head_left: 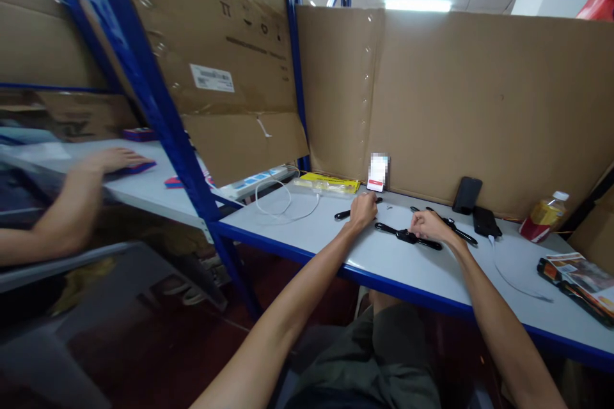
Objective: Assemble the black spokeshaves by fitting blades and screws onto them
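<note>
My left hand (364, 209) is closed over the middle of a black spokeshave (342, 215), whose two handle ends stick out on either side. A second black spokeshave (407, 236) lies flat on the table nearer to me. Just above its right half, my right hand (428, 225) has thumb and fingers pinched together; whatever is between them is too small to make out. Behind the right hand lies a third black spokeshave (465, 234), partly covered by that hand. A small metal piece (389, 208) rests on the table between the hands.
A lit phone (378, 172) leans on the cardboard wall. A dark phone (467, 195), a black power bank (486, 222) with white cable, a drink bottle (544, 217) and a packaged tool (575, 287) are right. A co-worker's hand (118, 160) is at the left table.
</note>
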The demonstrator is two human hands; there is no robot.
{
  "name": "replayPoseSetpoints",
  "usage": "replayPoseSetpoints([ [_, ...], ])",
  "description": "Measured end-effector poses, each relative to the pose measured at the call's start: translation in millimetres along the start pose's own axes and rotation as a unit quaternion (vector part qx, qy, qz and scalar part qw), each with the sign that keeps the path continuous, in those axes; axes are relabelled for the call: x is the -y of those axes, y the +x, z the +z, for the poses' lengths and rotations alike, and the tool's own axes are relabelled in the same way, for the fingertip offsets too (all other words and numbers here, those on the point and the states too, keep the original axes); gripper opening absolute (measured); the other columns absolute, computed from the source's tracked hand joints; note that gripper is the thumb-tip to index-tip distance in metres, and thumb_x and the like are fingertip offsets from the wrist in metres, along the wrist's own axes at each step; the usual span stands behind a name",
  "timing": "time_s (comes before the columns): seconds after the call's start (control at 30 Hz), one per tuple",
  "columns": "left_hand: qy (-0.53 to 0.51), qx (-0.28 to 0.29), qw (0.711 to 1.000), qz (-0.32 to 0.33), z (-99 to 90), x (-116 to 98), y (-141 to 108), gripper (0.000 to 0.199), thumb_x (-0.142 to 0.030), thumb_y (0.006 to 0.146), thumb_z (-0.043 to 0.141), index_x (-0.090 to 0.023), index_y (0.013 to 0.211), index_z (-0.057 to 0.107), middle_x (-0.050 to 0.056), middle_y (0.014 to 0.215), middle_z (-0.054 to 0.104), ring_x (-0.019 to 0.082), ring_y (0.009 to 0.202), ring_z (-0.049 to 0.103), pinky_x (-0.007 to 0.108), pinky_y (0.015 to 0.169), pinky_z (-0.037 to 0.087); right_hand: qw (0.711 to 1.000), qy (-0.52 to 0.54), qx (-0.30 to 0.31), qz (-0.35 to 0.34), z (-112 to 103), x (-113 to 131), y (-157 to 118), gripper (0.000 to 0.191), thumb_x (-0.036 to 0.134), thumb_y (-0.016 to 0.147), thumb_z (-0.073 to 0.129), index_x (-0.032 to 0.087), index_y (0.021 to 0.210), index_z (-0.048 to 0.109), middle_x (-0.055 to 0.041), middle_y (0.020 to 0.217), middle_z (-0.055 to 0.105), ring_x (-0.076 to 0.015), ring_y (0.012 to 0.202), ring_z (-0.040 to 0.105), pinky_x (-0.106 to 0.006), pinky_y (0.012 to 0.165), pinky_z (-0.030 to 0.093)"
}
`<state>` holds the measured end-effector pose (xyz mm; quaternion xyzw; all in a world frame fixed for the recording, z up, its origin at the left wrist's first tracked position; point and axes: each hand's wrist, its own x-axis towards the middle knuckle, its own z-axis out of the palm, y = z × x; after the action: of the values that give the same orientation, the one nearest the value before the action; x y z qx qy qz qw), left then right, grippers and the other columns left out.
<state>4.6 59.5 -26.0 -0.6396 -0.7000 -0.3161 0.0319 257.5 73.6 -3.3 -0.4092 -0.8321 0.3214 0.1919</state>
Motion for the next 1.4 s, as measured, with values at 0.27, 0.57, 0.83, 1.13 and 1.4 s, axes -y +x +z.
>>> replayPoseSetpoints([
  [0.27, -0.023, 0.092, 0.98, 0.175, 19.6, 6.3, 2.2, 0.045, -0.012, 0.091, 0.052, -0.027, 0.132, 0.065, 0.005, 0.138, 0.064, 0.023, 0.128, 0.057, 0.034, 0.108, 0.044, 0.96, -0.206, -0.181, 0.063, -6.6, -0.4, 1.8, 0.018, 0.032, 0.089, 0.061, 0.019, 0.083, 0.071, -0.002, 0.069, 0.071, -0.0155, 0.066, 0.062, -0.023, 0.06, 0.036],
  [0.57, 0.003, 0.12, 0.975, 0.187, 30.2, 8.3, 8.1, 0.034, -0.013, 0.089, 0.055, -0.023, 0.114, 0.076, 0.007, 0.126, 0.071, 0.027, 0.121, 0.061, 0.036, 0.106, 0.045, 0.945, -0.271, -0.172, 0.065, -1.5, 7.2, -2.2, 0.017, 0.031, 0.092, 0.062, 0.021, 0.092, 0.076, -0.006, 0.085, 0.076, -0.0185, 0.077, 0.065, -0.025, 0.06, 0.031],
  [0.83, -0.011, 0.112, 0.983, 0.145, 27.3, 2.5, 3.4, 0.022, -0.009, 0.086, 0.059, -0.015, 0.099, 0.076, 0.014, 0.103, 0.072, 0.026, 0.099, 0.068, 0.032, 0.088, 0.051, 0.941, -0.289, -0.163, 0.06, 0.0, 3.9, -1.4, 0.018, 0.031, 0.092, 0.061, 0.022, 0.094, 0.076, -0.0066, 0.087, 0.076, -0.0198, 0.08, 0.066, -0.026, 0.061, 0.032],
  [1.13, -0.182, 0.079, 0.971, 0.136, 17.4, -14.7, 1.3, 0.013, -0.024, 0.09, 0.063, -0.015, 0.087, 0.072, 0.004, 0.083, 0.074, 0.016, 0.076, 0.066, 0.026, 0.072, 0.048, 0.949, -0.261, -0.177, 0.008, 6.5, 13.9, -2.0, 0.018, 0.034, 0.094, 0.062, 0.022, 0.099, 0.075, -0.0032, 0.077, 0.074, -0.0193, 0.075, 0.065, -0.026, 0.064, 0.035],
  [1.4, -0.42, 0.161, 0.881, 0.146, 22.6, -26.1, -2.7, 0.033, -0.044, 0.078, 0.072, -0.012, 0.074, 0.069, 0.003, 0.065, 0.068, 0.013, 0.061, 0.06, 0.024, 0.06, 0.044, 0.962, -0.204, -0.166, -0.076, 24.7, 18.2, 0.2, 0.014, 0.033, 0.093, 0.065, 0.022, 0.09, 0.074, -0.0027, 0.083, 0.076, -0.0175, 0.073, 0.066, -0.025, 0.066, 0.038],
])
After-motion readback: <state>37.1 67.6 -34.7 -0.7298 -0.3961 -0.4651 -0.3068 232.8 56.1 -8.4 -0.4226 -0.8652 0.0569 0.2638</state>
